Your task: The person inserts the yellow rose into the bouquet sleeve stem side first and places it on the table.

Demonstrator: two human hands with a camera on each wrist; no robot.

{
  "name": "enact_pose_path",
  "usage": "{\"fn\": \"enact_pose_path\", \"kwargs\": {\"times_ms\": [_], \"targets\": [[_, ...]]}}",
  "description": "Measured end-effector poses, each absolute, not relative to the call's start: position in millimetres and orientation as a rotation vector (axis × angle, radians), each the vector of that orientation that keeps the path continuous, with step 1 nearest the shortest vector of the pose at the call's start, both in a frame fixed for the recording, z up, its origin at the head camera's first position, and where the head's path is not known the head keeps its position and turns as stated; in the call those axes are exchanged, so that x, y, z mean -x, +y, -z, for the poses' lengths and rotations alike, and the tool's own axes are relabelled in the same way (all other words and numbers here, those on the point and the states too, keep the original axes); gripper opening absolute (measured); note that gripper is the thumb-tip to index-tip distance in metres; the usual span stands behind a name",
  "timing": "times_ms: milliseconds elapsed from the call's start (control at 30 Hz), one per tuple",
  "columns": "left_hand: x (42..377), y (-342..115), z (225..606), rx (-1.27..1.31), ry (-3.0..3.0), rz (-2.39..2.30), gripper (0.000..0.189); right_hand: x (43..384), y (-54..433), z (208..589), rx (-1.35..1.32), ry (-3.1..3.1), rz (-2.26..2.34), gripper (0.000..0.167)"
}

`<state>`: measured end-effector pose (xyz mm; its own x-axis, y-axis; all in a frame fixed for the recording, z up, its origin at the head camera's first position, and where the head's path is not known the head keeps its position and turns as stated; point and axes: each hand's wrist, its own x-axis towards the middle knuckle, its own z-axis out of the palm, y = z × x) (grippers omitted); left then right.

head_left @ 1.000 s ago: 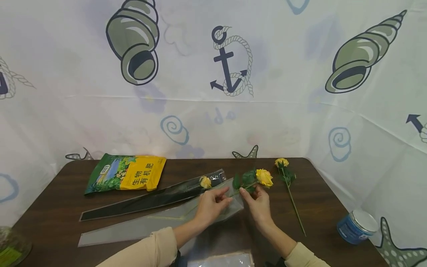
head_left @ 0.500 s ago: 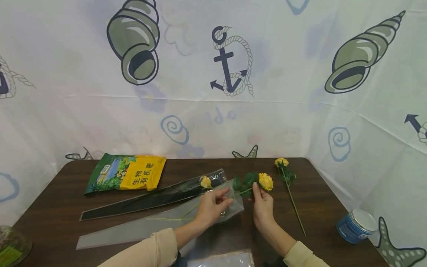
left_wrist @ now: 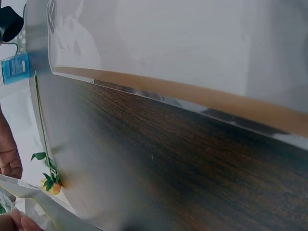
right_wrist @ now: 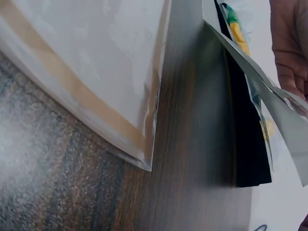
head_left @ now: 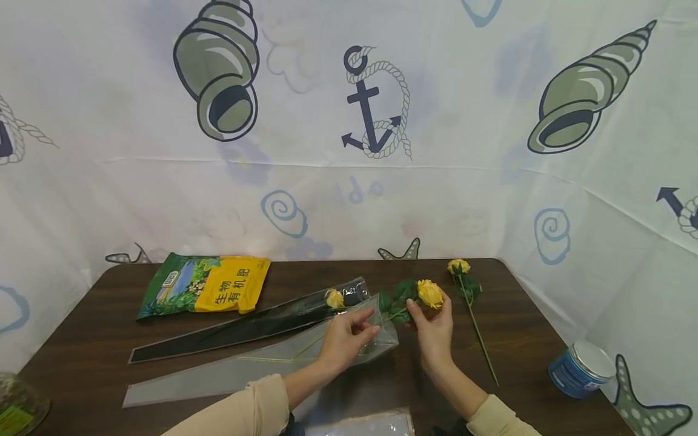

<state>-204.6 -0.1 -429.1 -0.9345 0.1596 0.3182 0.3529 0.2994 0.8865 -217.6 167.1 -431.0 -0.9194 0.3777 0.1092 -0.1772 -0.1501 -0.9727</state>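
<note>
The yellow rose [head_left: 428,292] is right of centre over the worktop [head_left: 523,339], bloom and leaves outside the right end of the grey sleeve [head_left: 207,378], stem inside. The right grip [head_left: 435,339] pinches the rose below its bloom; the left grip [head_left: 343,340] pinches the sleeve near its mouth. On the far side lie a black sleeve [head_left: 229,333] containing a second rose [head_left: 335,298], and a green-and-yellow bag [head_left: 204,284]
</note>
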Motion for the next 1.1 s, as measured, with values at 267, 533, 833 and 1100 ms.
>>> {"fn": "enact_pose_path", "kwargs": {"times_ms": [267,533,833,1100], "targets": [[204,0,429,0.477,-2.382,1.703,0.034,215,164,433,0.158,-1.857,-2.024,0.055],[204,0,426,0.513,-2.373,1.692,0.035,212,161,440,0.175,-1.910,-2.008,0.051],[202,1,423,0.519,-2.383,1.671,0.035,212,160,440,0.187,-1.978,-1.959,0.048],[205,2,425,0.503,-2.349,1.697,0.036,215,164,433,0.203,-1.898,-2.069,0.040]]}}
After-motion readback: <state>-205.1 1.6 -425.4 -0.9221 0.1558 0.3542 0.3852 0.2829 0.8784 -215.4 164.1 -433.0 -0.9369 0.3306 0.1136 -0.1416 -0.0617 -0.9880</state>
